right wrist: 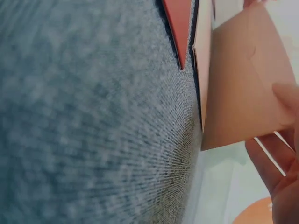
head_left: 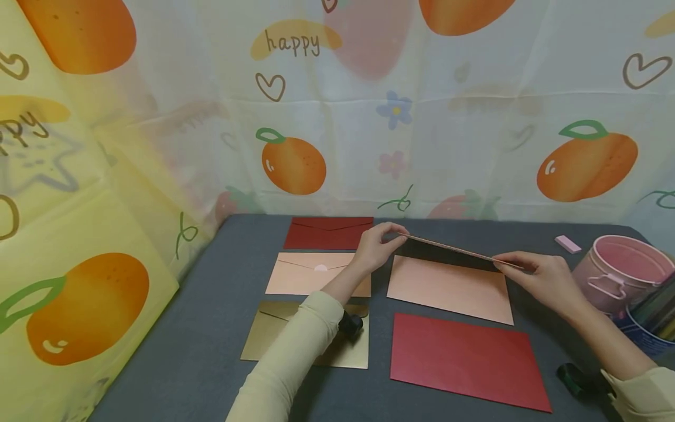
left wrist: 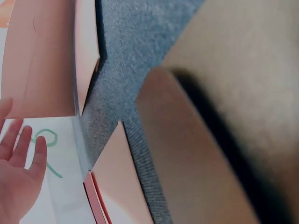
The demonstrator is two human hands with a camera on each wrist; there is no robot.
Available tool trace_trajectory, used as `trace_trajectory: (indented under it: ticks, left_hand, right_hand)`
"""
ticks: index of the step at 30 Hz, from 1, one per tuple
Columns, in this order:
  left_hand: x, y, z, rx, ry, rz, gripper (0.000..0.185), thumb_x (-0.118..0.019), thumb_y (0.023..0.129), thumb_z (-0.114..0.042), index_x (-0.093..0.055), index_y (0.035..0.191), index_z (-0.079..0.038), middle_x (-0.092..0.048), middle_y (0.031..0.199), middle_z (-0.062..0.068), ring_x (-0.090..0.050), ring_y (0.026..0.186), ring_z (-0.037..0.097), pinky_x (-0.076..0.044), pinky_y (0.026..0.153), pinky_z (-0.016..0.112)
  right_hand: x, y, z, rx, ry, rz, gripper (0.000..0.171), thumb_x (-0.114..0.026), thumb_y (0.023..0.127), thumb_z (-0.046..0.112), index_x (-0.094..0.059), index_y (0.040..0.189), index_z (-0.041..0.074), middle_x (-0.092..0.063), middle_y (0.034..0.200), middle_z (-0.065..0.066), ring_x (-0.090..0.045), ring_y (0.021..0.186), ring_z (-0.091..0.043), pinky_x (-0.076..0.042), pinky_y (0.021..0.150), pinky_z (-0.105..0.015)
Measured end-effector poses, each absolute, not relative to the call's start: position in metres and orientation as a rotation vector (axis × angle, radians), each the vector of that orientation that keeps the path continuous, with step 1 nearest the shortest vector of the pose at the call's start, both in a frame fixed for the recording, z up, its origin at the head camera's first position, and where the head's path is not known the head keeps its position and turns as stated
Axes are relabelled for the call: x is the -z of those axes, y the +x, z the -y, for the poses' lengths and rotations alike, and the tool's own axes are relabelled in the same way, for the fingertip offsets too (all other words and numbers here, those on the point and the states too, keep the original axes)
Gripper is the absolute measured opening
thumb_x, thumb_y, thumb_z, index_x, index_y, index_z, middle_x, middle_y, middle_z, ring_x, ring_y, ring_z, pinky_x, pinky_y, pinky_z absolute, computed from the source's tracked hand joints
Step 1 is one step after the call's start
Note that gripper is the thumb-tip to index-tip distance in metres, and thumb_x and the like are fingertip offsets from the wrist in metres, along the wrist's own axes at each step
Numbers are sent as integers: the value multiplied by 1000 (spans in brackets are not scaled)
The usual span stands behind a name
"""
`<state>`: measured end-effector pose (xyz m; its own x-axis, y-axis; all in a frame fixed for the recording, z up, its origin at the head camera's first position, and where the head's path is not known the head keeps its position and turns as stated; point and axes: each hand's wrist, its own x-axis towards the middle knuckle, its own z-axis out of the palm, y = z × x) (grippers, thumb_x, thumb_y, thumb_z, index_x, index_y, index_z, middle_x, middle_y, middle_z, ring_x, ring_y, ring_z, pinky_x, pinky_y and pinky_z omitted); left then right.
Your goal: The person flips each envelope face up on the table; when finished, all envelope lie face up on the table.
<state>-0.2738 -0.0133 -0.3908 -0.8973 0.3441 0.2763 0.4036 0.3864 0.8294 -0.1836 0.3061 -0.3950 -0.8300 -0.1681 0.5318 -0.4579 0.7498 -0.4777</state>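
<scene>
Grey felt-topped table (head_left: 211, 346), dark red envelope (head_left: 328, 232) at the back, pink envelope (head_left: 311, 274), gold envelope (head_left: 274, 334), pink sheet (head_left: 448, 290), red sheet (head_left: 466, 360), small pink eraser (head_left: 567, 244), pink bucket (head_left: 624, 272) at right.

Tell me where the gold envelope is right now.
In the head view, the gold envelope lies front-left on the grey table, under the left forearm, just below the pink envelope.
</scene>
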Motion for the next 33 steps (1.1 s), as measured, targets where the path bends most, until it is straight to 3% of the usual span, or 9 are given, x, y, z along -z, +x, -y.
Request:
trace_trajectory:
  ticks: [6, 11, 13, 20, 33]
  left_hand:
    - [386, -268, 15, 1638, -754, 2488, 15, -65, 95, -23, -71, 108, -16, -70, 103, -5, -62, 105, 9, -49, 91, 25]
    - [377, -255, 19, 1752, -739, 2417, 17, -69, 93, -24, -72, 107, -16, -69, 99, -5, -64, 97, 7, -51, 84, 25]
    - [372, -248, 22, 1803, -718, 2402, 18, -70, 92, -24, -72, 107, -15, -69, 99, -4, -64, 95, 8, -52, 84, 27]
    - [366, -229, 32, 1995, -644, 2380, 21, -70, 92, -24, -71, 110, -14, -68, 102, -1, -62, 96, 13, -50, 86, 31]
    - [373, -215, 39, 2265, -563, 2465, 24, -72, 90, -17, -70, 113, -10, -68, 106, 0, -61, 98, 14, -47, 92, 32]
  right_hand:
    - [393, -184, -305, -817, 424, 2353, 24, -79, 76, -4, -77, 96, 9, -74, 84, -6, -49, 80, 28, -41, 64, -4]
    - [386, -180, -302, -938, 354, 2395, 16, -78, 81, 3, -74, 94, 10, -69, 84, 19, -53, 79, 23, -42, 67, -2]
    - [382, -178, -301, -969, 334, 2431, 12, -77, 84, 9, -73, 94, 12, -66, 84, 23, -54, 79, 20, -43, 68, -2]
    - [373, -170, -296, -1041, 303, 2568, 14, -75, 87, 23, -72, 99, 16, -70, 85, 12, -60, 76, 12, -46, 60, -12]
    - [377, -166, -294, -1065, 402, 2596, 16, -75, 87, 18, -69, 102, 18, -68, 88, 6, -62, 80, 7, -46, 61, -14]
